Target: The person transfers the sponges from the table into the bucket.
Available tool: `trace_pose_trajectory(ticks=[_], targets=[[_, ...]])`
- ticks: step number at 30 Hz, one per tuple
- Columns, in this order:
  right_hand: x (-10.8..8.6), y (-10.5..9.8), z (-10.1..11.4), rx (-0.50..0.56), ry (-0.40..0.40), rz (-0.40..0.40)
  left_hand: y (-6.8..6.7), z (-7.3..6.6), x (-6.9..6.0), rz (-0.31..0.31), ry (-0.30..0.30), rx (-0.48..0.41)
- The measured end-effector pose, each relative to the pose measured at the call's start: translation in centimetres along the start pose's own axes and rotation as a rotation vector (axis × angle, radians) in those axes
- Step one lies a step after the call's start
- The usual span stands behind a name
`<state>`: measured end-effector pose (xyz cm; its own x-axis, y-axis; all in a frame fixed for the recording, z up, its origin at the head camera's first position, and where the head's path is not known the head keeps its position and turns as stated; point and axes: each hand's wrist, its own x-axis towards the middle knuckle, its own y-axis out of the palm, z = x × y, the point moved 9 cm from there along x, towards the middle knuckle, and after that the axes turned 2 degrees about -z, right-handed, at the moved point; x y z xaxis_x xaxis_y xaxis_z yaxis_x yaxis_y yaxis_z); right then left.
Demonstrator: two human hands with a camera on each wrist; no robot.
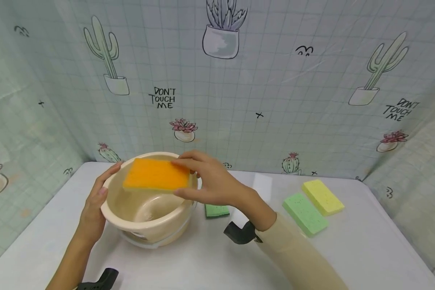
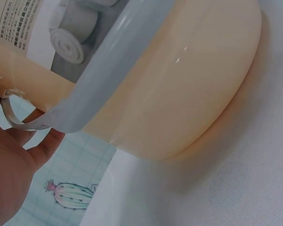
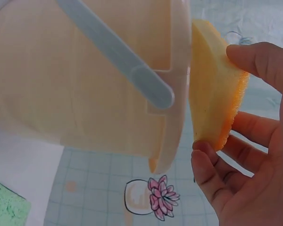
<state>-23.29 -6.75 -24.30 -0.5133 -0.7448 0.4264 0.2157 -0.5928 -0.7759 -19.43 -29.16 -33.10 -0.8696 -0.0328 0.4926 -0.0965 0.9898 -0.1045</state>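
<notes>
1. The head view is bright, and the light is soft and even, with only pale shadows on the white table (image 1: 217,257).
2. A white patch of glare (image 1: 262,186) shines on the table.
3. The inside of the bucket (image 1: 150,227) has a shiny spot at the bottom.
4. The orange sponge (image 1: 157,174) glows so brightly that its top looks smooth.
5. The left wrist view is dimmer. A soft, dark shadow (image 2: 217,146) hugs the bucket, and the grey handle (image 2: 115,61) gleams.
6. Tiny print on the label (image 2: 19,26) is too fuzzy to read.
7. The right wrist view looks a bit hazy and greyish.
</notes>
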Motion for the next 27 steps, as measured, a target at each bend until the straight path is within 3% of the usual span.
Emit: trace_pose_trajectory(ticks=[5, 10, 18, 27], targets=[[1.4, 1.7, -0.5, -0.134, 0.084, 0.099, 0.1, -0.1, -0.1, 0.004, 0.016, -0.001], [2.9, 3.4, -0.5, -0.215, 0.1, 0.169, 0.1, -0.2, -0.1, 0.006, 0.01, 0.016], [3.7, 4.4, -0.8, -0.24, 0.146, 0.228, 0.3, -0.4, 0.0, 0.013, 0.014, 0.048], [3.7, 4.6, -0.9, -0.251, 0.18, 0.252, 0.1, -0.2, 0.0, 0.002, -0.007, 0.008]])
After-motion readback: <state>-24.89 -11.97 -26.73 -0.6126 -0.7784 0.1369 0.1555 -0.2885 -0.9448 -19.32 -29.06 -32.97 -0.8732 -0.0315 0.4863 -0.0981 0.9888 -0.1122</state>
